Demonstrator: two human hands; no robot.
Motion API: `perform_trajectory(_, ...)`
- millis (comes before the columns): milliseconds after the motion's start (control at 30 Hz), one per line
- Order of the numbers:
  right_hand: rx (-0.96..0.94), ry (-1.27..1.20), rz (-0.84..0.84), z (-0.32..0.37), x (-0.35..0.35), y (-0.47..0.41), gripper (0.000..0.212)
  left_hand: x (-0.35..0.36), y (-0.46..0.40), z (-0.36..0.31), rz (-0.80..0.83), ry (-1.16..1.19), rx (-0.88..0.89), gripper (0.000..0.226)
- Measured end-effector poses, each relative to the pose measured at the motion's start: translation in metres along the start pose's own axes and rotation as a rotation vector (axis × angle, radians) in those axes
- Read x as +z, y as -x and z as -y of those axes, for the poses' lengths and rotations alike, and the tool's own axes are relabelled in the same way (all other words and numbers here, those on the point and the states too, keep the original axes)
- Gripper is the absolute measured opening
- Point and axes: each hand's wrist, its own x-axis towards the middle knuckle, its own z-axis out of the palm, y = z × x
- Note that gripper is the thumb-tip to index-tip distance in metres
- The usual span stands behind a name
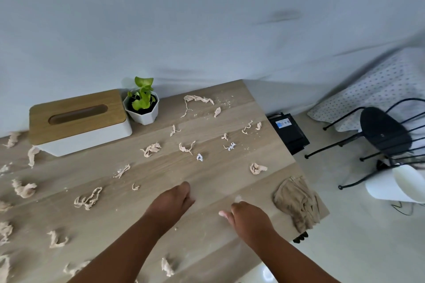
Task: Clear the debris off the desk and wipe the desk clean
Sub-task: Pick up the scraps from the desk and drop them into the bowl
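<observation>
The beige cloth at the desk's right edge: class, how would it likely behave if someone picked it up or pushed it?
The beige cloth lies crumpled in soft folds, so it is probably floppy and would drape from a hand. It looks thin, so likely light. One corner hangs over the desk edge, so a push might slide it off.

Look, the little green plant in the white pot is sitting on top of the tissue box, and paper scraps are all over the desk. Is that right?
Not quite. The head view shows the plant standing on the desk beside the tissue box, at its right end, not on top of it. The paper scraps are indeed scattered all over the desk.
</observation>
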Motion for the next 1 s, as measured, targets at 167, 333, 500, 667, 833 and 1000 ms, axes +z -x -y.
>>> perform_trajectory(167,0.115,-0.145,0.166,-0.015,0.001,0.002,0.055,-0.002,-0.008,-0.010,0.017,-0.003,0.010,0.025)
perform_trajectory(333,0.173,-0.189,0.151,-0.034,0.001,0.004,0.043,-0.005,-0.016,-0.019,0.002,-0.048,-0.035,0.034)
perform_trajectory(500,0.212,-0.203,0.119,-0.063,-0.004,-0.003,0.032,-0.002,-0.028,-0.024,-0.005,-0.044,-0.149,0.029)
perform_trajectory(667,0.243,-0.287,0.044,-0.091,-0.010,-0.019,0.031,-0.002,-0.044,-0.028,-0.008,-0.038,-0.205,0.019)
perform_trajectory(833,0.158,-0.281,-0.123,-0.113,-0.016,-0.040,0.023,-0.001,-0.057,-0.034,-0.094,-0.128,-0.260,0.019)
perform_trajectory(1000,0.056,-0.288,-0.228,-0.135,-0.016,-0.064,0.038,-0.001,-0.076,-0.037,-0.173,-0.224,-0.325,0.028)
